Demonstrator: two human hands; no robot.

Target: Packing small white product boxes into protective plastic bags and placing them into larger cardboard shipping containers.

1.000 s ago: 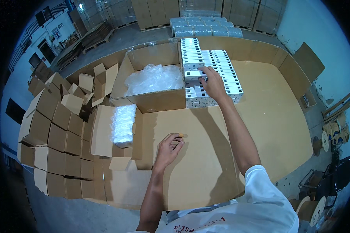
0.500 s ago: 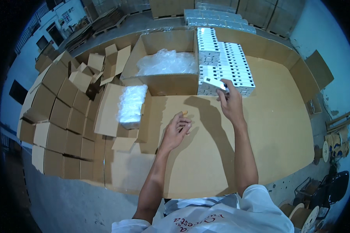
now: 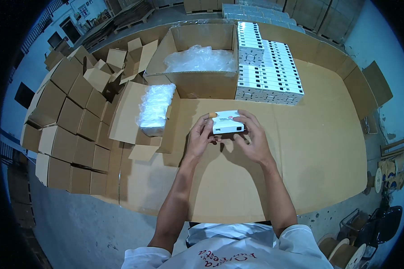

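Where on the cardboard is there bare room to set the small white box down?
Both hands, left hand and right hand, hold the white box. Bare cardboard lies right of them, below the white stack, and toward the near edge. Crowded on the left: open carton, plastic bundle, small cartons.

Box (image 3: 227, 122): small, white, flat rectangular carton, closed, red mark on top face, dark slot-like marks along near side. Lies level, long side running left to right. Held up above cardboard-covered surface (image 3: 309, 148), near its middle, clasped at both short ends between left hand (image 3: 201, 136) and right hand (image 3: 254, 141); fingers (image 3: 248, 120) wrap over top edge.
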